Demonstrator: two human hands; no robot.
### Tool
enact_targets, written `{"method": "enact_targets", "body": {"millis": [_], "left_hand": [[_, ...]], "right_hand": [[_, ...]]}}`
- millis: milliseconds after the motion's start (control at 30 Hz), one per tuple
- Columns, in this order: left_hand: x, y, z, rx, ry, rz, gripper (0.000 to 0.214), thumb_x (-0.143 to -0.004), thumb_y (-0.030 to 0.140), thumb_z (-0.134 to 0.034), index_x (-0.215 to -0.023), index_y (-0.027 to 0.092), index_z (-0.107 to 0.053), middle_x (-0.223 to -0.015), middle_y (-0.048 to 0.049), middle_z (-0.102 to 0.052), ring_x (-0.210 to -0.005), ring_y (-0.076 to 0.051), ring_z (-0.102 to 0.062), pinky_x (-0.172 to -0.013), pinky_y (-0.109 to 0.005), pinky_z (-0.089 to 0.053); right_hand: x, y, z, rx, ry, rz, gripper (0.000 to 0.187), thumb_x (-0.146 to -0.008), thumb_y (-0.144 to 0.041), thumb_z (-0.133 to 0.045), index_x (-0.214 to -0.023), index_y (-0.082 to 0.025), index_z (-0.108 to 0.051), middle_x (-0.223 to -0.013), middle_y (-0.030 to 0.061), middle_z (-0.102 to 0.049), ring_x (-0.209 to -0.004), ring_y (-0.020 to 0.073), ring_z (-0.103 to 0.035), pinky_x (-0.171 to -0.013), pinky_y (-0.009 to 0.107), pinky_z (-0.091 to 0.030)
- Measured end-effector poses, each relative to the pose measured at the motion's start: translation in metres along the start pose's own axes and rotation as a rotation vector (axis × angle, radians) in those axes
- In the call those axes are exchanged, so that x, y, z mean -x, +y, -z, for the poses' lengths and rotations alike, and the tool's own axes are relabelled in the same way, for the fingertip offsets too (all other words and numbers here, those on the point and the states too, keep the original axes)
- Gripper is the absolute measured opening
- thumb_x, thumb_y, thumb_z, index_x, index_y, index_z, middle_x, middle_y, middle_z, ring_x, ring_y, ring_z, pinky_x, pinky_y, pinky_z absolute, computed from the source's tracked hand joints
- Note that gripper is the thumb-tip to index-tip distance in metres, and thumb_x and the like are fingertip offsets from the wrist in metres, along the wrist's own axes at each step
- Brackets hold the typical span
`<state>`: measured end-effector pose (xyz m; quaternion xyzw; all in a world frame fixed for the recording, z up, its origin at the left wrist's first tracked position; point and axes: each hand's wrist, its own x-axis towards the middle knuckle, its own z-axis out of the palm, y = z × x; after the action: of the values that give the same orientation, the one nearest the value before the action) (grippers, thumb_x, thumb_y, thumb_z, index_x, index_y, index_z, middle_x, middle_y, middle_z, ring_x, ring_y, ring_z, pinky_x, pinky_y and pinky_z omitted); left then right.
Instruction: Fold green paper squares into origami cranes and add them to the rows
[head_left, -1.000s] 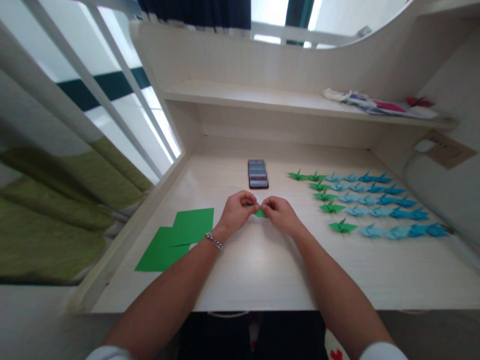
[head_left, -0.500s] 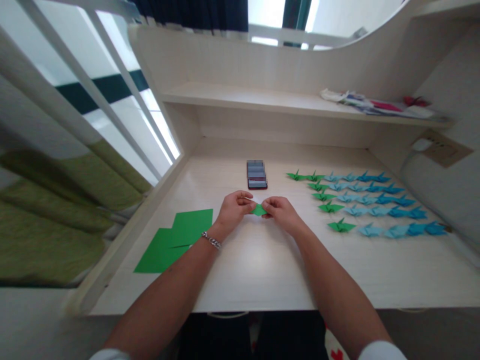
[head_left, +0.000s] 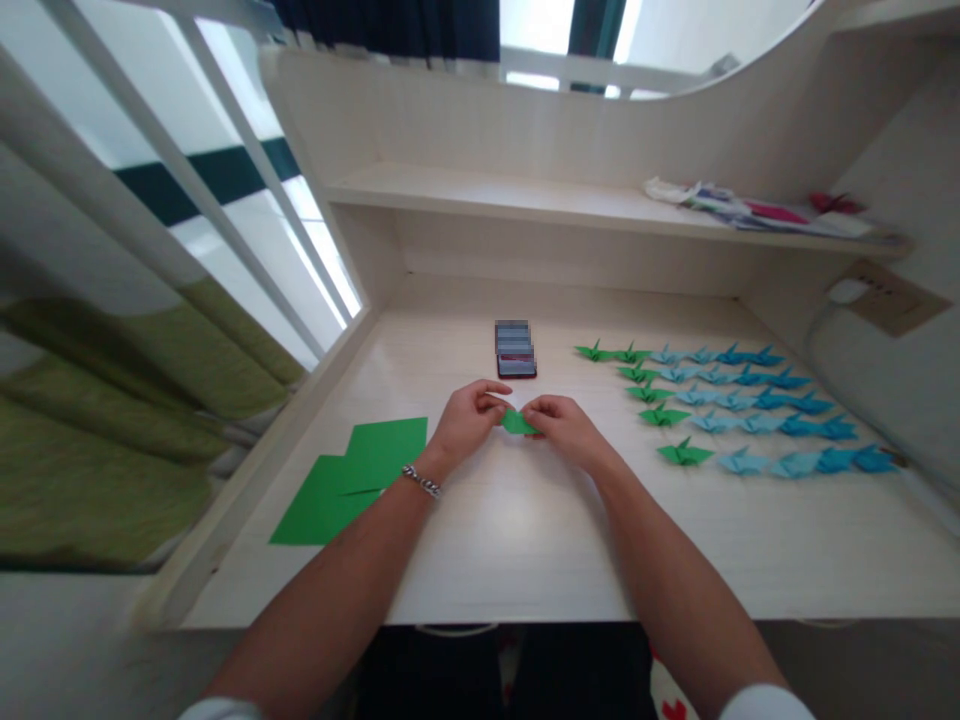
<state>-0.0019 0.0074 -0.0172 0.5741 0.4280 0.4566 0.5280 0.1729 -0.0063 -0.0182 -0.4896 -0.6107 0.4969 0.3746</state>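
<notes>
Between my two hands, over the middle of the desk, is a small folded piece of green paper [head_left: 517,422]. My left hand [head_left: 472,415] pinches its left side between thumb and fingers, with the index finger stretched out above it. My right hand [head_left: 561,420] grips the right side, fingers curled and partly hidden behind the paper. Sheets of green paper [head_left: 386,453] lie overlapping beside my left forearm. Rows of folded paper cranes stand to the right, green ones [head_left: 684,453] at the left ends and blue ones [head_left: 796,463] further right.
A phone [head_left: 516,350] lies on the desk [head_left: 510,550] just beyond my hands. Papers and small items [head_left: 750,208] rest on the shelf [head_left: 510,200] above. A plug with a cable sits in the wall socket [head_left: 892,295] at right. A curtain [head_left: 112,430] hangs at left.
The green paper's outline between my fingers has changed slightly, its top edge now showing a notch. My fingers have shifted a little; both hands still hold it.
</notes>
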Motion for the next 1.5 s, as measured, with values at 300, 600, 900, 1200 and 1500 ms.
{"method": "enact_targets", "body": {"millis": [300, 600, 900, 1200, 1500], "left_hand": [[0.002, 0.001, -0.006, 0.09, 0.009, 0.034, 0.036, -0.062, 0.027, -0.077, -0.092, 0.011, -0.064, -0.09, -0.0099, -0.07, -0.077, -0.017, -0.064, -0.072, -0.03, -0.05], [-0.001, -0.005, -0.008, 0.134, 0.091, 0.017, 0.028, -0.064, 0.032, -0.075, -0.082, 0.012, -0.065, -0.075, -0.0047, -0.068, -0.066, -0.012, -0.06, -0.063, -0.025, -0.049], [0.002, -0.002, -0.006, -0.003, 0.051, -0.003, 0.028, -0.067, 0.03, -0.073, -0.09, 0.013, -0.07, -0.081, -0.0072, -0.07, -0.068, -0.014, -0.063, -0.065, -0.029, -0.053], [0.001, -0.004, -0.005, -0.032, 0.076, -0.086, 0.031, -0.064, 0.025, -0.075, -0.092, 0.013, -0.068, -0.09, -0.0097, -0.071, -0.08, -0.018, -0.066, -0.078, -0.034, -0.053], [-0.001, -0.006, -0.004, -0.056, 0.088, -0.084, 0.028, -0.063, 0.027, -0.075, -0.087, 0.014, -0.07, -0.086, -0.0086, -0.072, -0.078, -0.019, -0.066, -0.076, -0.034, -0.053]], "right_hand": [[-0.003, 0.003, -0.011, -0.258, 0.218, -0.01, 0.026, -0.068, -0.041, -0.067, -0.079, -0.017, -0.067, -0.071, 0.0019, -0.064, -0.063, 0.0132, -0.058, -0.057, 0.025, -0.047], [-0.004, 0.003, -0.012, -0.303, 0.173, -0.058, 0.023, -0.061, -0.033, -0.073, -0.076, -0.016, -0.067, -0.069, 0.0016, -0.065, -0.062, 0.0126, -0.057, -0.059, 0.026, -0.046], [-0.001, -0.003, -0.005, -0.354, 0.163, 0.013, 0.035, -0.057, -0.028, -0.076, -0.088, -0.018, -0.063, -0.072, 0.0008, -0.066, -0.06, 0.0124, -0.058, -0.057, 0.025, -0.046], [-0.002, 0.002, -0.003, -0.059, 0.225, 0.167, 0.022, -0.07, -0.03, -0.067, -0.088, -0.018, -0.073, -0.079, 0.0056, -0.072, -0.07, 0.0178, -0.063, -0.067, 0.031, -0.049], [-0.003, 0.003, -0.005, -0.024, 0.273, 0.2, 0.02, -0.068, -0.028, -0.069, -0.085, -0.02, -0.074, -0.085, 0.005, -0.073, -0.08, 0.0204, -0.066, -0.077, 0.033, -0.051]]}}
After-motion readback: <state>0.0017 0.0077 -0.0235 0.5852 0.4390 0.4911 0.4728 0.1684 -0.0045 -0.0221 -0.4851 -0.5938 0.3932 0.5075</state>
